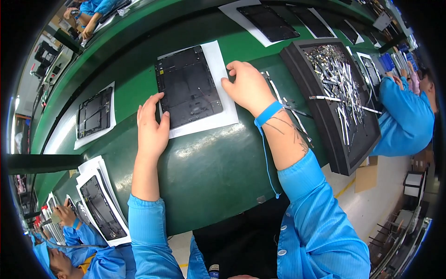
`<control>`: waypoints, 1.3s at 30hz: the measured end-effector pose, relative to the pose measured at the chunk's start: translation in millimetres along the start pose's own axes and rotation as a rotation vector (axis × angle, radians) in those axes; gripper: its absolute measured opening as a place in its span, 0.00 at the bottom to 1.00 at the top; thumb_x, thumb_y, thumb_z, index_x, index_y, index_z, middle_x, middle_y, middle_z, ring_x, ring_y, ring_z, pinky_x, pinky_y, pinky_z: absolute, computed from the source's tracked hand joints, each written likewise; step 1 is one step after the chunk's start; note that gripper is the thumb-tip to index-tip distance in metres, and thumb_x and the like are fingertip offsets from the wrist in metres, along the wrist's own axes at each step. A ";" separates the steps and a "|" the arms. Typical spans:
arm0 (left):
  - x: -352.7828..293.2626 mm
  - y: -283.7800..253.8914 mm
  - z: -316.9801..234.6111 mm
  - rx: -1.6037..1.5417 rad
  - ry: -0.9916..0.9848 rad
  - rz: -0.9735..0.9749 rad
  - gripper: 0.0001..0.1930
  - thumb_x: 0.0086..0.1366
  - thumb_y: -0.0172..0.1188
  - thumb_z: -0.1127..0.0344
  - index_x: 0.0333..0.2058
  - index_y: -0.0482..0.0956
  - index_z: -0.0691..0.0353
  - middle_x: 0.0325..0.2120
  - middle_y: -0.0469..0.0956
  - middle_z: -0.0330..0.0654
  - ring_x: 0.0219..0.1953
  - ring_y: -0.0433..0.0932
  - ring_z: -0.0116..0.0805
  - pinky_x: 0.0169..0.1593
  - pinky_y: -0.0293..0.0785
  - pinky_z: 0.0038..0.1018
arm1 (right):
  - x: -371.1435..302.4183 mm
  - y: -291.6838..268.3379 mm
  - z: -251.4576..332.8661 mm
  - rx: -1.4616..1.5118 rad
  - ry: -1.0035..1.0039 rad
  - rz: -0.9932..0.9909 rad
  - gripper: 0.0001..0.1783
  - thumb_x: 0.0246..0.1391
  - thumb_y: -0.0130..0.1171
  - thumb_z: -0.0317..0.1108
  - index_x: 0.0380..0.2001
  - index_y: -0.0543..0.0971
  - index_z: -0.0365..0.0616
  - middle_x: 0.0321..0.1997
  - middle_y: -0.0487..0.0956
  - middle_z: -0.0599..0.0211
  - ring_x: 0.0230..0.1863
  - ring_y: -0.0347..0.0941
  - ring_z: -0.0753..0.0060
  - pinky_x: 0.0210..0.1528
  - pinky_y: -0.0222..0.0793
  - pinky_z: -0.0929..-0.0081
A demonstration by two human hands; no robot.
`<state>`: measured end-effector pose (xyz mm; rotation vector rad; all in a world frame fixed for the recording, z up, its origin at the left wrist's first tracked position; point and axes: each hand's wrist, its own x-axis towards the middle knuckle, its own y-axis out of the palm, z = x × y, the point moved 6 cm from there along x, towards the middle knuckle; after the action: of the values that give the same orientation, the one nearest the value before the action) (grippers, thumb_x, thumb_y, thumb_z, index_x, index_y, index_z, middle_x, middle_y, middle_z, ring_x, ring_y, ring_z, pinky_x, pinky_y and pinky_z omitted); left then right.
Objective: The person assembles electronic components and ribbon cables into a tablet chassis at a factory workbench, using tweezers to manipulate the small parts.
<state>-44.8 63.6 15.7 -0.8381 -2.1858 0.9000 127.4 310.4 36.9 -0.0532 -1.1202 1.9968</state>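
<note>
In front of me a black tablet-shaped housing (188,88) lies on white paper (227,104) on the green bench. Its inside faces up, with small parts along the edges. My left hand (153,125) is at its left edge, thumb and fingers apart, fingertips at or close to the rim. Beyond the right side of the paper hovers my right hand (249,88), its fingers bent and a gap between thumb and forefinger; nothing shows in it. A blue wrist strap (269,114) with a hanging cord circles my right wrist.
At right, a black foam tray (320,123) holds many silvery strips (341,79); loose strips (292,111) lie beside it. More housings on paper sit at left (95,114), lower left (103,204) and far side (268,22). Co-workers in blue (402,116) work on several sides.
</note>
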 end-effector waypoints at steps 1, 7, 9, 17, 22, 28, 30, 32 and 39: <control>-0.2 -0.9 -0.5 -0.030 0.014 0.009 0.27 0.68 0.64 0.73 0.66 0.78 0.56 0.68 0.79 0.50 0.74 0.72 0.55 0.83 0.54 0.55 | -0.7 5.7 0.4 0.035 0.026 0.050 0.22 0.58 0.71 0.35 0.54 0.85 0.35 0.44 0.88 0.52 0.43 0.87 0.49 0.51 0.83 0.59; -0.8 -2.6 -9.9 -0.132 0.074 0.064 0.29 0.65 0.65 0.76 0.65 0.78 0.57 0.68 0.78 0.52 0.73 0.72 0.57 0.81 0.58 0.55 | -4.6 14.8 5.7 0.081 0.008 0.092 0.23 0.59 0.71 0.30 0.56 0.84 0.35 0.45 0.87 0.54 0.41 0.87 0.54 0.50 0.84 0.60; -1.3 0.4 -2.6 -0.102 0.063 0.006 0.28 0.65 0.65 0.75 0.65 0.78 0.56 0.68 0.78 0.53 0.74 0.71 0.57 0.82 0.57 0.56 | -3.6 14.9 5.1 0.091 -0.014 0.094 0.23 0.59 0.72 0.29 0.57 0.84 0.35 0.45 0.87 0.54 0.41 0.88 0.56 0.49 0.84 0.61; -3.2 3.9 -8.8 0.084 0.071 0.015 0.26 0.70 0.60 0.74 0.67 0.78 0.56 0.69 0.76 0.53 0.78 0.67 0.58 0.83 0.51 0.58 | -3.5 15.6 6.9 0.165 0.001 0.106 0.24 0.58 0.72 0.25 0.58 0.83 0.36 0.43 0.86 0.56 0.39 0.88 0.59 0.48 0.84 0.63; -1.1 -3.1 -7.0 -0.127 0.070 0.060 0.27 0.69 0.57 0.79 0.66 0.78 0.57 0.68 0.77 0.51 0.75 0.71 0.53 0.83 0.54 0.55 | -4.6 18.2 9.5 0.184 -0.012 0.119 0.24 0.57 0.72 0.25 0.57 0.83 0.37 0.44 0.85 0.57 0.39 0.89 0.60 0.47 0.84 0.63; -1.1 -2.1 -14.1 -0.312 -0.022 0.024 0.24 0.70 0.61 0.78 0.63 0.80 0.58 0.68 0.77 0.51 0.73 0.72 0.54 0.80 0.63 0.44 | -5.1 21.5 5.6 0.187 -0.014 0.109 0.23 0.57 0.73 0.25 0.56 0.83 0.37 0.44 0.84 0.57 0.39 0.89 0.60 0.46 0.84 0.64; -2.6 -2.4 -7.7 -0.170 -0.055 -0.039 0.23 0.71 0.61 0.76 0.63 0.81 0.58 0.69 0.77 0.51 0.74 0.71 0.56 0.80 0.62 0.47 | -5.0 20.5 6.6 0.195 -0.015 0.104 0.23 0.57 0.73 0.26 0.56 0.84 0.37 0.44 0.84 0.57 0.38 0.89 0.59 0.46 0.84 0.64; -5.4 1.6 4.5 0.130 -0.036 -0.100 0.22 0.74 0.61 0.71 0.65 0.80 0.55 0.71 0.75 0.53 0.77 0.67 0.61 0.82 0.55 0.56 | -5.0 16.5 9.2 0.137 -0.007 0.077 0.23 0.57 0.74 0.31 0.55 0.84 0.36 0.40 0.86 0.55 0.38 0.88 0.56 0.46 0.84 0.62; -5.6 10.6 5.5 0.122 -0.016 0.032 0.26 0.75 0.51 0.74 0.70 0.76 0.53 0.74 0.72 0.54 0.80 0.63 0.60 0.84 0.47 0.61 | -8.8 16.4 16.1 0.161 0.158 0.294 0.30 0.57 0.74 0.37 0.58 0.79 0.32 0.49 0.87 0.34 0.54 0.86 0.36 0.61 0.81 0.53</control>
<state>-42.1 63.4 2.7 -0.8116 -2.1123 1.0483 116.3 289.0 31.8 -0.3022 -0.8878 2.2923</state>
